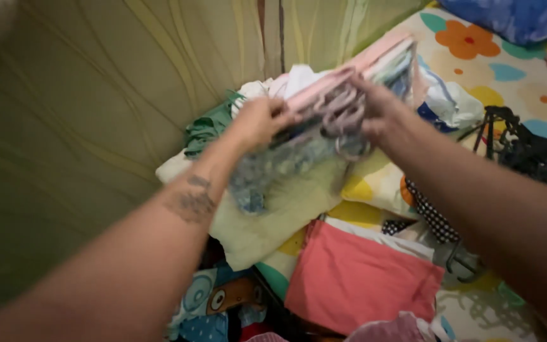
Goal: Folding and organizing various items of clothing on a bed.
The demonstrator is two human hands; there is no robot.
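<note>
– So, what's blurred or hidden?
– Motion-blurred bundle of pale pink and lilac plastic hangers (340, 104); count unclear. Right hand (378, 114) fingers buried in the hooks, grip can't tell.
– Left hand (261, 120)?
– Curled closed on the bundle's end, above the heap of crumpled clothes (273, 209) (floral bedsheet (476, 69) underneath).
– Containers?
– Black wire rack (527, 152), cut off, contents unreadable.

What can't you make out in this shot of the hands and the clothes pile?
Head view, the only one:
- Bundle of pale garments on hangers: motion blur hides how many pieces there are.
- Left hand and right hand: fingertips are buried in the bundle.
- Black wire rack: cut off by the right edge.
- Pink folded cloth: its lower end is hidden under other clothes.
</note>
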